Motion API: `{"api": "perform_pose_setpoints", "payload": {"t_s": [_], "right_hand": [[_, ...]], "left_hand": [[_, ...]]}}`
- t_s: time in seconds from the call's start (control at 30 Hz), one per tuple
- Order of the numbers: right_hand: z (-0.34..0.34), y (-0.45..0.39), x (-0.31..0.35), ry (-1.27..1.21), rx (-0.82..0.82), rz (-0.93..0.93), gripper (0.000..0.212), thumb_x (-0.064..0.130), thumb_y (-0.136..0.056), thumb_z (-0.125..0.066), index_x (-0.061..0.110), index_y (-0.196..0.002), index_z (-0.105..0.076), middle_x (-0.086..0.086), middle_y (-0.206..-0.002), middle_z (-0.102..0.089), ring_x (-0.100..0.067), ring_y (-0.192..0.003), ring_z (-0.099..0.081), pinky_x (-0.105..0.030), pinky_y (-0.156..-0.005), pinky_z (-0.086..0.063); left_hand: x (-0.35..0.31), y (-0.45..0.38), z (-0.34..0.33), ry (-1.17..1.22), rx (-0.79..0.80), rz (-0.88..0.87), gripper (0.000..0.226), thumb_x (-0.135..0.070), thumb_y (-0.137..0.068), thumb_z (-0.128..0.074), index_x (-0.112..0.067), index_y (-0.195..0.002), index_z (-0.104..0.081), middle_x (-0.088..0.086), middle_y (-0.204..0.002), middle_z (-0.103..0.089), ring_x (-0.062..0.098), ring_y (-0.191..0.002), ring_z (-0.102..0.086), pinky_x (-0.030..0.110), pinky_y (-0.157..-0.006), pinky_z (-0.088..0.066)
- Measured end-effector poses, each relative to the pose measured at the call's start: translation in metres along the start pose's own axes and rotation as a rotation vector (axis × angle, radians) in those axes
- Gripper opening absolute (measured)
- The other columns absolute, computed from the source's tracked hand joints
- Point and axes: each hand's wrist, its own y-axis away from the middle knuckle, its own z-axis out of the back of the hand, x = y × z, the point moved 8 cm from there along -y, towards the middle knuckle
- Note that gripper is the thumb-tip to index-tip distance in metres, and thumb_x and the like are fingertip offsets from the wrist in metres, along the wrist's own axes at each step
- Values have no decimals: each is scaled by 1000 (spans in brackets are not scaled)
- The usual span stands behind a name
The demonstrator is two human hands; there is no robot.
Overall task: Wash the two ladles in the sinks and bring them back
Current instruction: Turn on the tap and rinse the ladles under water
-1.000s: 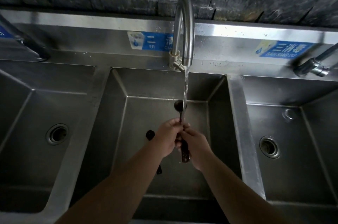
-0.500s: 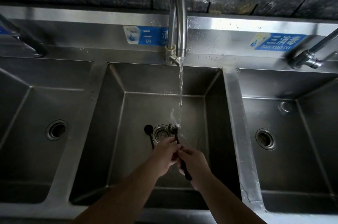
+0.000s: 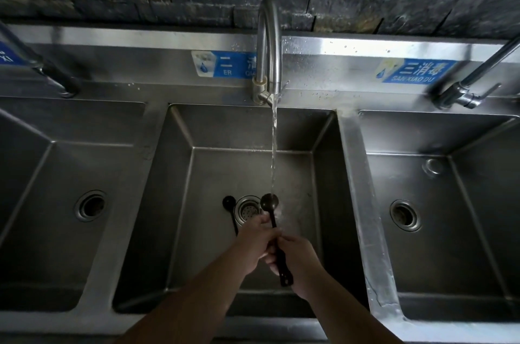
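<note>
The ladle [image 3: 274, 227] I'm washing hangs over the middle sink [image 3: 253, 130], its bowl up under the running water [image 3: 273, 152], its long axis running from the stream back toward me. My right hand [image 3: 299, 259] has its grip clamped on the lower handle; my left hand [image 3: 260, 242] curls round the shaft just above. The second ladle [image 3: 230, 211] lies on the sink floor, left of the drain [image 3: 247, 210], nearer my left hand. I judge there is open room on both sides.

left grip [image 3: 257, 239] curled (fingers closed) | right grip [image 3: 298, 255] curled | forearms converge
</note>
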Motion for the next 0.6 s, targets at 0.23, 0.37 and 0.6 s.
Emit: {"api": "perform_pose_setpoints", "payload": {"t_s": [0.23, 0.37, 0.6], "right_hand": [[18, 10, 3, 173, -136, 58, 12, 17, -92, -63, 11, -94, -73, -11, -74, -74, -15, -55, -64, -27, -52, -51], [34, 27, 15, 375, -230, 176, 10, 15, -89, -65, 17, -84, -73, -6, -63, -74, -14, -52, -66, -26, -51, -51], [57, 75, 38, 653, -506, 403, 21, 32, -88, -65, 44, -70, -65, 18, -62, -70, 6, -54, -62, -10, -47, -39]], "left_hand": [[2, -3, -11, 10, 42, 29, 16, -1, -87, -57, -8, -93, -70, 11, -86, -74, 19, -73, -70, 32, -65, -56], [9, -2, -28, -10, 82, 80, 21, 1, -88, -51, -9, -91, -69, 4, -74, -73, 19, -72, -65, 33, -68, -52], [18, 17, -69, 53, 220, 191, 10, -14, -88, -66, -15, -97, -69, 0, -71, -63, 9, -59, -54, 25, -63, -47]]}}
